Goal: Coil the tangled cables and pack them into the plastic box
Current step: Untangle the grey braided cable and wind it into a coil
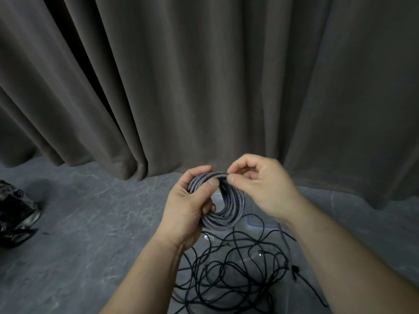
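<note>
Left hand (pixel 188 207) grips grey coil (pixel 229 207); plastic box (pixel 260 223) mostly hidden.

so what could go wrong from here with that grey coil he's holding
1. The grey braided coil is held only where the left hand grips one side and the right hand pinches its top; a loosened grip could let the loops spring apart.
2. The thin black cables lie tangled on the floor right below, so a dropped coil may snag in them.
3. The plastic box is mostly hidden behind the hands, so placing the coil could miss it.
</note>
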